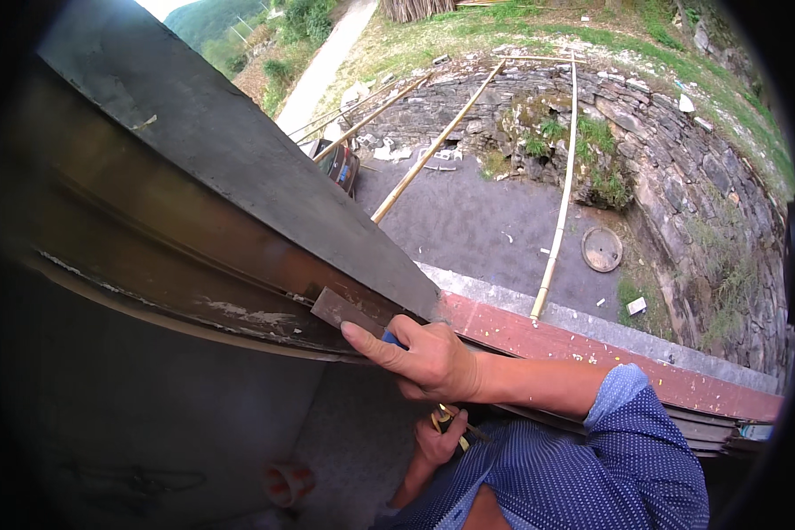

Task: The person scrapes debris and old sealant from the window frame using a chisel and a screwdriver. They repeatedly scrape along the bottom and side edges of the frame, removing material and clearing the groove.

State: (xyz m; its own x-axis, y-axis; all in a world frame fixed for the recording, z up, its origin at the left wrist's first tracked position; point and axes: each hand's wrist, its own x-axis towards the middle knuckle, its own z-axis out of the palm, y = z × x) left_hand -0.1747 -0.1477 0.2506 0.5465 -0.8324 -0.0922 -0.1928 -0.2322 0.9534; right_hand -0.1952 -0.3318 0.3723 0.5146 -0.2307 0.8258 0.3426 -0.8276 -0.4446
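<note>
My right hand point(428, 358) is closed on a flat-bladed scraper point(349, 311), its blue handle partly hidden by my fingers, with the blade against the dark brown window frame point(181, 247) beside a grey rendered wall edge point(238, 185). Lower down, my left hand point(435, 440) grips a yellow-and-black tool point(448, 417), mostly covered by my fingers and body. Pale flaking patches mark the frame's lower part.
A red sill point(609, 362) runs along the right. Bamboo poles point(450, 132) span outward over a grey yard below, bordered by a stone wall point(671, 185), with a parked vehicle point(340, 168) and a round lid point(602, 249). An orange-and-white container point(287, 481) sits below inside.
</note>
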